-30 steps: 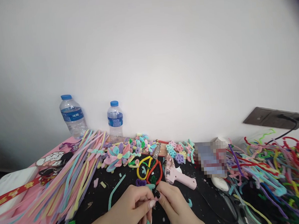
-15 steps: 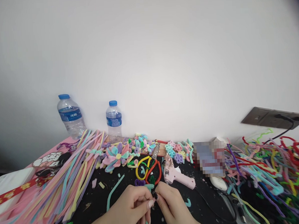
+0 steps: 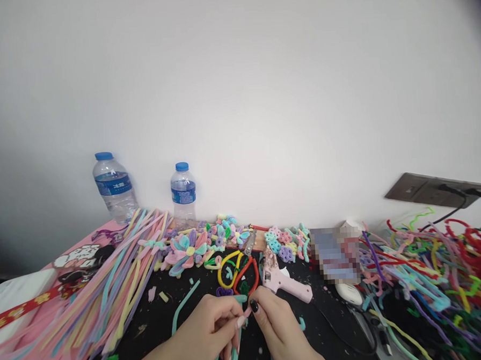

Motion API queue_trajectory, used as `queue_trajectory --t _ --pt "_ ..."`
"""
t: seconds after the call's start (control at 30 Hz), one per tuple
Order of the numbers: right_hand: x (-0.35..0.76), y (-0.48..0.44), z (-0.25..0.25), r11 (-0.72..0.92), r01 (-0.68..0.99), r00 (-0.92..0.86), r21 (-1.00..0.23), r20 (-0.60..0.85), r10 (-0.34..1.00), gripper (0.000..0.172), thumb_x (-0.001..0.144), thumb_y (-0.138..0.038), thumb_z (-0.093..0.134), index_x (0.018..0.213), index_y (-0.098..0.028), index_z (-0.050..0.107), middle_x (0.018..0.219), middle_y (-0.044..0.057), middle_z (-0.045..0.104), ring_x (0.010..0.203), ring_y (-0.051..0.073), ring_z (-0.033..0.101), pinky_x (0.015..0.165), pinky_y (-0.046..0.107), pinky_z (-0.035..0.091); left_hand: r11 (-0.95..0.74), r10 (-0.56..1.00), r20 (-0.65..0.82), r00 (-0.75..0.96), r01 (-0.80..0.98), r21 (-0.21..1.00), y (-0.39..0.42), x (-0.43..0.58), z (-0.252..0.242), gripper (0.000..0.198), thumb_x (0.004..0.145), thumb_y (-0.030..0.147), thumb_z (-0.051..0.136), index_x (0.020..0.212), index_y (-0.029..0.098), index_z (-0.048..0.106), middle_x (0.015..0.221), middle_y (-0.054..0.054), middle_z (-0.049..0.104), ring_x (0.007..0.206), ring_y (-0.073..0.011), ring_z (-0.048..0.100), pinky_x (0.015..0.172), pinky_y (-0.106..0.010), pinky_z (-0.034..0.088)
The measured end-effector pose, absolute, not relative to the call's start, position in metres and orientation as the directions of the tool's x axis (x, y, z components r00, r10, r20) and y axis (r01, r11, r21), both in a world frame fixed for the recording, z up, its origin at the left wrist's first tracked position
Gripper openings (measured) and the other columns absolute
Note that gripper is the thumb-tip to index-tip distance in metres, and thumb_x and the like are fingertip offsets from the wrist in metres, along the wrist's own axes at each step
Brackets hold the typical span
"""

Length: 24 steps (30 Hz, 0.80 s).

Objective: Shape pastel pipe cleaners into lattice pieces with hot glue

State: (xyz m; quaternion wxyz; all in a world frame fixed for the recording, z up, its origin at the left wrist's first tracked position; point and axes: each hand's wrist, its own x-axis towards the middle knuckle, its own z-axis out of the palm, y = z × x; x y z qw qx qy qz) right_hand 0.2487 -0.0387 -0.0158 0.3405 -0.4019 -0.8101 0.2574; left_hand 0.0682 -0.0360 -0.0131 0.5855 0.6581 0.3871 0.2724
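Observation:
My left hand [image 3: 214, 329] is closed in a pinch, with teal pipe cleaners [image 3: 234, 358] hanging from its fingers and another teal end above the knuckles. Close beside it, my right hand [image 3: 277, 324] pinches a short pink pipe cleaner [image 3: 248, 312] that spans the small gap between the fingertips. The part inside the left fingers is hidden. Just beyond the hands lie scissors [image 3: 256, 273] with a yellow and a red handle. A pale pink glue gun [image 3: 288, 286] rests right of them. One loose teal pipe cleaner [image 3: 178, 309] curves on the black mat [image 3: 152, 335].
Long pastel pipe cleaners [image 3: 120, 277] spread at left; tangled ones [image 3: 439, 282] heap at right. Finished flowers [image 3: 190, 251] line the wall side. Two water bottles [image 3: 114, 186] stand behind. A blurred-out phone-like object [image 3: 336, 254], a white mouse-like case [image 3: 350, 293] and cords lie right.
The fingertips have drawn slightly apart, and the pink pipe cleaner now shows between them. My right thumb has turned so more of its dark nail is visible.

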Motion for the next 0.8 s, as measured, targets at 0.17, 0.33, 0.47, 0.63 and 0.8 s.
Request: queue_trajectory --t 0.17,0.33,0.47,0.63,0.8 --pt "0.2504 -0.0388 -0.0168 0.513 0.499 -0.485 -0.698 0.265 0.833 0.018 0.094 -0.023 0.033 0.083 -0.020 0.047 0.079 0.002 0.054 0.069 0.014 0.050 0.063 0.024 0.040 -0.029 0.824 -0.089 0.560 0.198 0.980 -0.0373 0.0679 -0.0162 0.024 0.087 0.032 0.043 0.070 0.016 0.046 0.054 0.003 0.055 0.037 -0.0064 0.049 0.039 -0.015 0.040" --pt "0.2504 -0.0378 -0.0200 0.515 0.507 -0.489 -0.691 0.261 0.832 0.016 0.092 -0.022 0.034 0.078 -0.021 0.042 0.074 0.000 0.050 0.065 0.013 0.046 0.059 0.023 0.037 -0.015 0.832 -0.099 0.546 0.201 0.979 -0.0380 0.0687 -0.0174 0.024 0.087 0.034 0.045 0.071 0.016 0.048 0.053 0.003 0.055 0.037 -0.0067 0.049 0.040 -0.016 0.041" --pt "0.2490 -0.0370 -0.0225 0.530 0.519 -0.470 -0.671 0.294 0.832 0.016 0.091 -0.019 0.035 0.075 -0.021 0.039 0.071 -0.001 0.048 0.063 0.013 0.044 0.057 0.022 0.036 0.021 0.840 -0.116 0.531 0.181 0.983 -0.0365 0.0703 -0.0187 0.025 0.086 0.035 0.046 0.072 0.016 0.049 0.052 0.003 0.056 0.036 -0.0072 0.050 0.039 -0.016 0.040" --pt "0.2473 -0.0379 -0.0223 0.561 0.557 -0.464 -0.613 0.331 0.822 0.016 0.089 -0.015 0.034 0.075 -0.021 0.039 0.071 0.000 0.049 0.062 0.013 0.046 0.056 0.022 0.036 0.092 0.843 -0.144 0.519 0.125 0.988 -0.0357 0.0722 -0.0198 0.026 0.084 0.038 0.049 0.071 0.015 0.049 0.051 0.002 0.058 0.036 -0.0080 0.052 0.038 -0.016 0.040" --pt "0.2453 -0.0394 -0.0189 0.619 0.617 -0.479 -0.486 0.392 0.785 0.016 0.088 -0.013 0.035 0.075 -0.020 0.042 0.070 0.002 0.052 0.061 0.014 0.049 0.054 0.022 0.037 0.170 0.844 -0.180 0.506 0.066 0.983 -0.0351 0.0734 -0.0209 0.031 0.081 0.041 0.053 0.066 0.015 0.047 0.046 0.002 0.058 0.032 -0.0073 0.051 0.035 -0.015 0.037"
